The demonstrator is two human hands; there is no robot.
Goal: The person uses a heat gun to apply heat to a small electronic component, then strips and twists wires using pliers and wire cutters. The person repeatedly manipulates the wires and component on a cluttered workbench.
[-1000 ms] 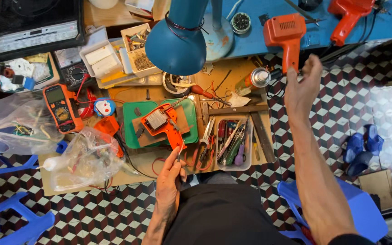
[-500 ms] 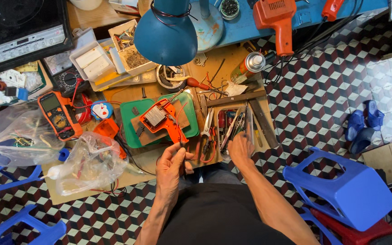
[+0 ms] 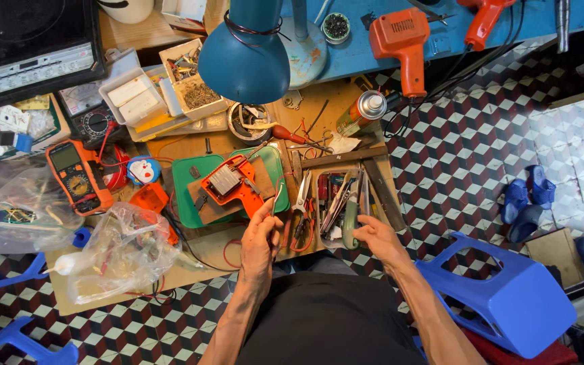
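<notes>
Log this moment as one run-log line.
left hand: pinching thin tool, beside orange casing | right hand: reaching into tool tray

A dark flat device with a pale grey label strip (image 3: 32,64) along its lower edge lies at the far left corner of the tabletop. Just below it, an orange handheld meter (image 3: 78,176) shows a small greenish-grey rectangular screen at its top. Two clear crumpled plastic bags (image 3: 123,250) lie near the left edge. A spray can (image 3: 363,111) with a green and yellow label lies tilted near the middle.
</notes>
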